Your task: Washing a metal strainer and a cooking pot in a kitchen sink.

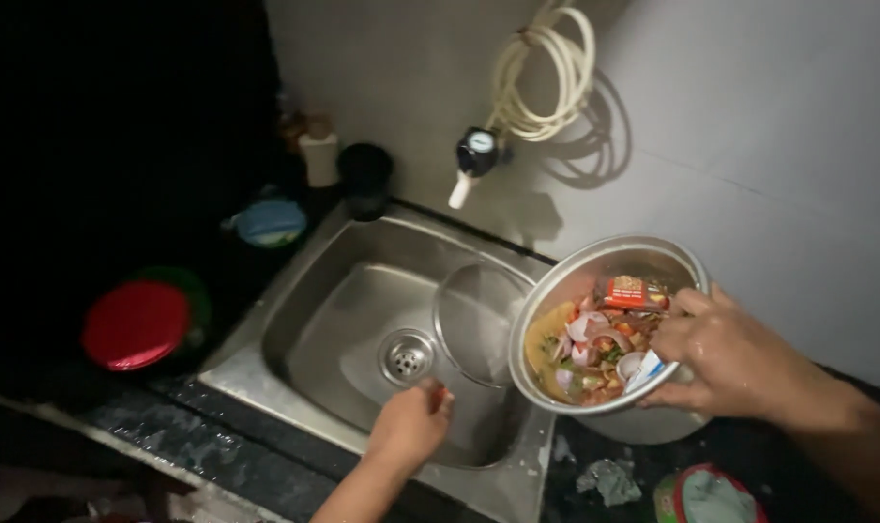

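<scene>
A steel sink (324, 320) set in a dark surface (208, 446) has a bare basin around the drain (407, 356). The left hand (409, 423) hangs over the sink's near rim, fingers curled together, holding nothing that shows. The right hand (726, 353) grips the rim of a tilted metal bowl (566, 281) of vegetable scraps at the sink's right edge.

The sink (363, 320) sits in the counter, with its drain (407, 356) in the middle of the basin. The left hand (411, 421) is over the near edge, just near of the drain. On the right, the right hand (730, 358) holds a bowl (556, 291) tilted over the sink's right rim; vegetable scraps (600, 353) lie in it. A tap (474, 160) is on the far wall, a hose (546, 68) above it. A lid (135, 324) lies left of the sink, a cup (365, 179) at its far left corner.
</scene>
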